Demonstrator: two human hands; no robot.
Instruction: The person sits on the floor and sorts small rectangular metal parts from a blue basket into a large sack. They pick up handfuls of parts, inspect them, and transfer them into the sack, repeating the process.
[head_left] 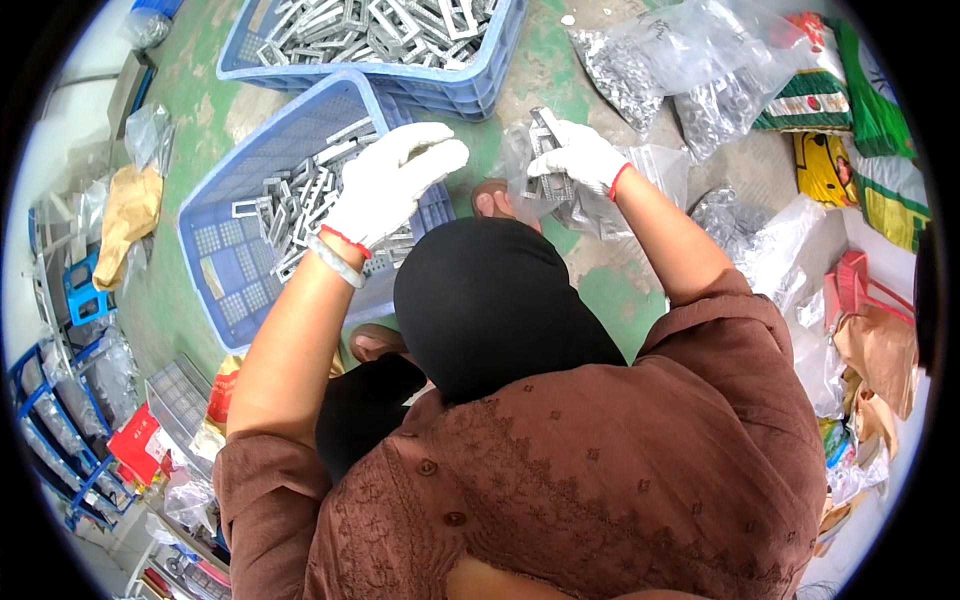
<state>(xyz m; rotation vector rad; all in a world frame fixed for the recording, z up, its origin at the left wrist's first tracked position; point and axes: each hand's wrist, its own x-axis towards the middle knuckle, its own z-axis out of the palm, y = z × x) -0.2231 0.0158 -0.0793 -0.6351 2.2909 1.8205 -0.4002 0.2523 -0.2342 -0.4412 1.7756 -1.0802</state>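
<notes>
Nearest thing on my feed is the wearer's brown shirt (600,450), dark buttons and stitched pattern on the front, then a knee in black cloth (490,300) sticking up mid-view. Sandalled feet (375,343) poke out past it on a worn green floor (605,305).

Both hands are in white knit gloves with red cuffs. The left hand (395,180), pale bangle (336,262) on that wrist, is over the near blue crate (193,245). Thumb and fingers are apart and I can't see anything between them. The right hand (580,160) is off to the other side, clamped on a few grey metal frames (549,186), kinda upright, with a clear plastic bag (516,160) right around them. Can't tell from my angle exactly how many it's got.

More loose frames (295,205) are heaped in that near crate, partly behind the left glove. Just beyond is a second blue crate (445,95), touching it and piled with the same sort of frames. Over on the right, clear bags of small metal bits (620,80) sit on the floor, and past those there's a row of colourful sacks (880,90).
</notes>
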